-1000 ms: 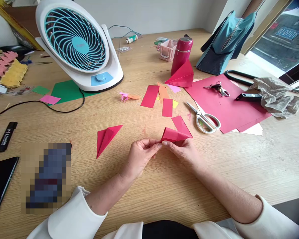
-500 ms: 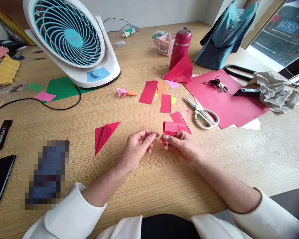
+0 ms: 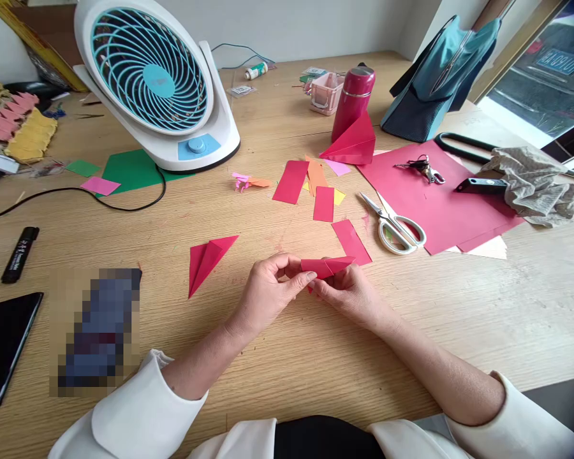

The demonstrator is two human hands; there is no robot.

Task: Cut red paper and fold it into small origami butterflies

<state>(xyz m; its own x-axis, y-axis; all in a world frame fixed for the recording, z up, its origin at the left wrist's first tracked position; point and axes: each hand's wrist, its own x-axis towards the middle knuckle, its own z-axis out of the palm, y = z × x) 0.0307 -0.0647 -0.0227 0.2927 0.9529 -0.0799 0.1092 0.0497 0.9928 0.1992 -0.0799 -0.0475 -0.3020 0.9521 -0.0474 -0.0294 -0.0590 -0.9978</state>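
Observation:
Between both hands is a small folded piece of red paper (image 3: pixel 326 266), raised over the wooden table. My left hand (image 3: pixel 278 279) pinches its left end between thumb and fingers. My right hand (image 3: pixel 347 288) grips its right side from below, with some fingers hidden behind the paper. Just beyond my right hand lies a flat red paper strip (image 3: pixel 352 241). To the left of my left hand rests a folded red paper triangle (image 3: pixel 211 260). White-handled scissors (image 3: pixel 396 224) lie partly open to the right.
A fan (image 3: pixel 157 89) stands at back left, its black cord (image 3: pixel 100 207) crossing the table. Red paper pieces (image 3: pixel 291 182), a red flask (image 3: pixel 356 95), red sheets (image 3: pixel 425 204) and a blue bag (image 3: pixel 428 89) lie farther off. A marker (image 3: pixel 20 255) and phone (image 3: pixel 9 347) are at left.
My left hand has moved right and now pinches the folded red paper. The paper has turned in my right hand and lies more level. The whole view has shifted slightly.

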